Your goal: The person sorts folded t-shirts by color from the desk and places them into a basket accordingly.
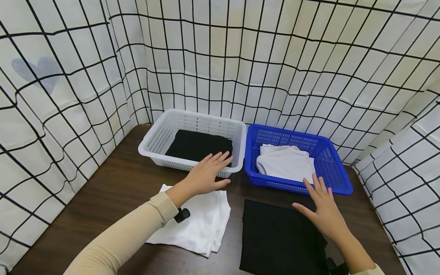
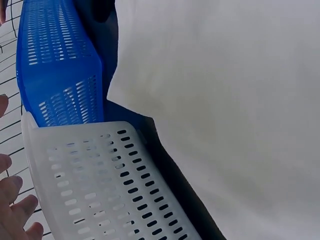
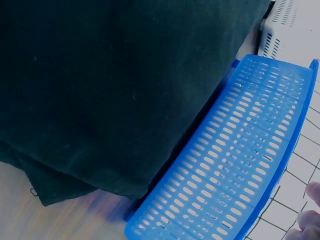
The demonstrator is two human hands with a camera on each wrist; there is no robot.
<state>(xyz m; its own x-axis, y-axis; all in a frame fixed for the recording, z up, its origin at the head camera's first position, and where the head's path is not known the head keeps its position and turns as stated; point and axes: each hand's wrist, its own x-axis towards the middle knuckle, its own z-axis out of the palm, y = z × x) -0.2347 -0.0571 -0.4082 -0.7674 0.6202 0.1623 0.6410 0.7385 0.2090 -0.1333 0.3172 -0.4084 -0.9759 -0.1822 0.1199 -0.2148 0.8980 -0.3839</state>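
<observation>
My left hand (image 1: 206,175), fingers spread, hovers by the front right corner of the white basket (image 1: 151,152), which has a folded black cloth (image 1: 196,145) in it. Under my left forearm a folded white cloth (image 1: 203,225) lies on the table. My right hand (image 1: 324,210) is also spread, above the right part of a folded black cloth (image 1: 275,236) and close to the front of the blue basket (image 1: 338,175). White folded cloth (image 1: 285,162) lies inside that blue basket. Neither hand holds anything.
Both baskets stand side by side at the back of the brown wooden table (image 1: 103,194). White curtain with a black grid pattern (image 1: 213,57) surrounds the back and sides. Small black devices are strapped at the wrists.
</observation>
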